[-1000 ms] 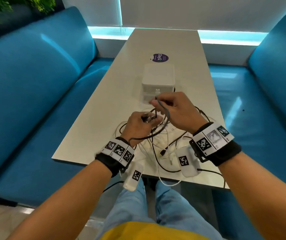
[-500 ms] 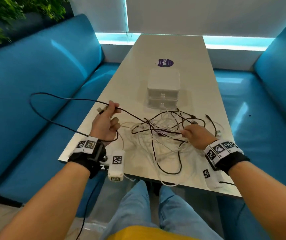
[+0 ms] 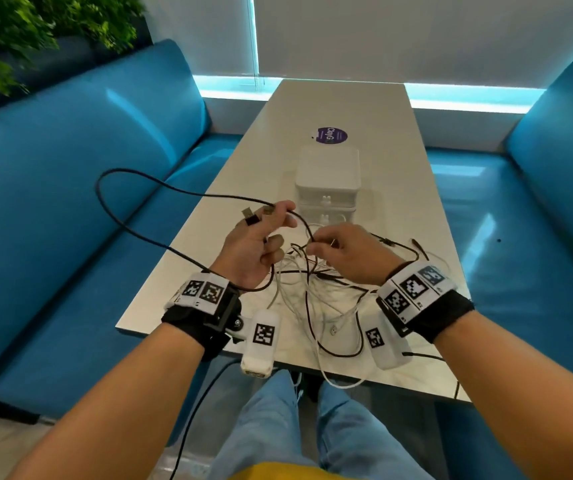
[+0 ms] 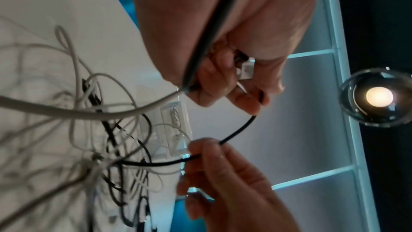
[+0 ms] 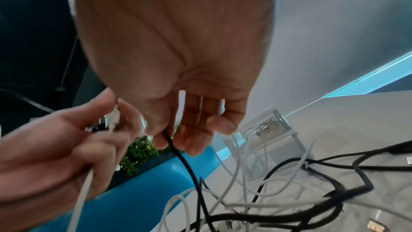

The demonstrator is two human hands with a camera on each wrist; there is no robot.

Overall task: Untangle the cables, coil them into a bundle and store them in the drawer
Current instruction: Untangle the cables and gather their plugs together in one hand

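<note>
Here the black cable (image 3: 129,226) is looping out over the blue sofa (image 3: 53,188), its plug end pinched in the left hand (image 3: 254,244), the right hand (image 3: 344,254) pinching it above the tangle (image 3: 316,292) lying on the bench (image 3: 382,109) before the closed drawer box (image 3: 326,181).

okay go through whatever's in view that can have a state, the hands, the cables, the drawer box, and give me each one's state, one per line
Left hand: raised, pinching the black cable near its plug.
Right hand: pinching the same cable further along.
Thin black USB cable: partly pulled free, looping out past the table edge.
Pile of white and black cables: tangled on the table.
White plastic two-drawer box: drawers look shut.
</note>
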